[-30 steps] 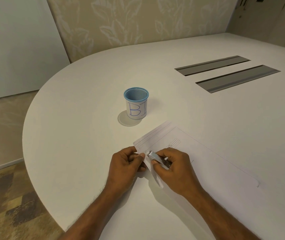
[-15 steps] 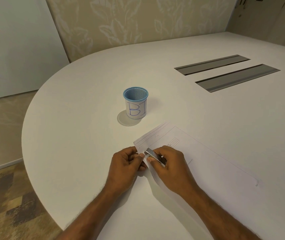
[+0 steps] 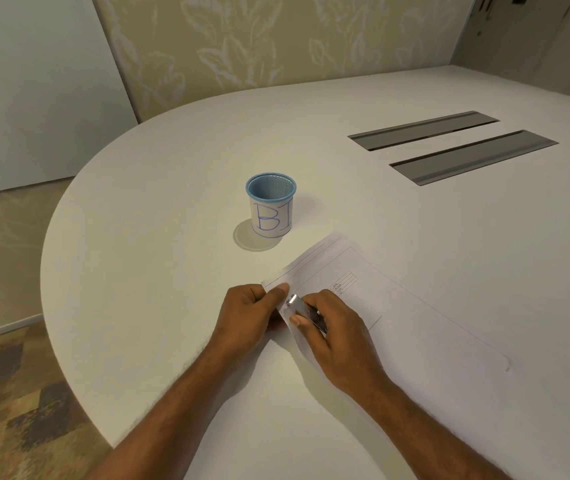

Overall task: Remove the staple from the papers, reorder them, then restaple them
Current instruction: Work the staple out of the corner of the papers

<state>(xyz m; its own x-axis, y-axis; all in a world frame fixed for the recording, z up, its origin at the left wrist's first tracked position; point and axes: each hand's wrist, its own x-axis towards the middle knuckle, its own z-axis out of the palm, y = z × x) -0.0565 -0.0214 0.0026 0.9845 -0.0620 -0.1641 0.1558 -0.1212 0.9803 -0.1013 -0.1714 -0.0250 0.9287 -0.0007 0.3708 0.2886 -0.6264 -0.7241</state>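
Note:
A set of white printed papers [image 3: 398, 317] lies flat on the white table [image 3: 172, 237], running from the middle toward the lower right. My left hand [image 3: 252, 313] pinches the papers' near-left corner, thumb on top. My right hand [image 3: 332, 327] grips a small metal staple remover [image 3: 306, 311], whose tip rests on the papers just right of my left thumb. The staple itself is too small to make out.
A blue mesh cup [image 3: 271, 206] with a paper label marked "B1" stands upright beyond the papers. Two grey cable slots [image 3: 450, 143] are set into the table at the far right. The table's curved edge [image 3: 55, 271] runs close on the left, with floor below.
The staple remover's tip has slid a little left along the corner toward my left thumb. My left hand has kept its pinch on the corner.

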